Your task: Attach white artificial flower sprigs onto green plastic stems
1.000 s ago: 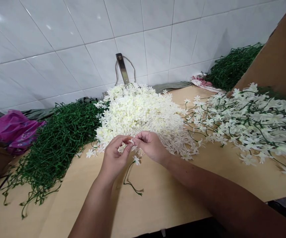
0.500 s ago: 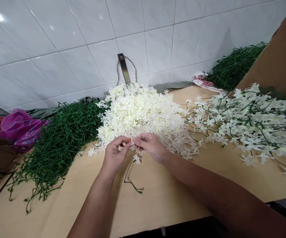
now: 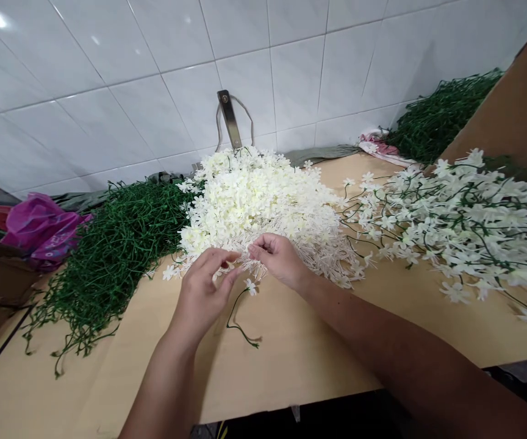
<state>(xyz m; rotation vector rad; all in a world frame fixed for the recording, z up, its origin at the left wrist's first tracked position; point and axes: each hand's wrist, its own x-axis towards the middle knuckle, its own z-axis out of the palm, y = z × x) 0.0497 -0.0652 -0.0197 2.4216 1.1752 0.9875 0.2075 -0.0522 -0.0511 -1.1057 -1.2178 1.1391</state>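
Note:
My left hand (image 3: 206,283) is just above the near edge of a heap of white artificial flowers (image 3: 249,201). Its thumb and index finger are apart, with nothing visible between them. My right hand (image 3: 279,259) is a little to the right over the same heap, thumb and fingers pinched together. Whatever may be in that pinch is too small to make out. A single white flower on a green stem (image 3: 240,326) lies on the table below the hands, touched by neither.
Left of the heap is a pile of green plastic stems (image 3: 121,244), with a purple bag (image 3: 46,228) beyond it. Stemmed white flowers (image 3: 465,225) spread out at the right. More green stems (image 3: 441,116) lie behind, beside a cardboard box (image 3: 510,103). A metal strip (image 3: 230,119) leans against the tiled wall.
My fingertips were together around a small whitish piece; now the hands have separated slightly and the left fingers have opened. The stemmed flower stays on the table.

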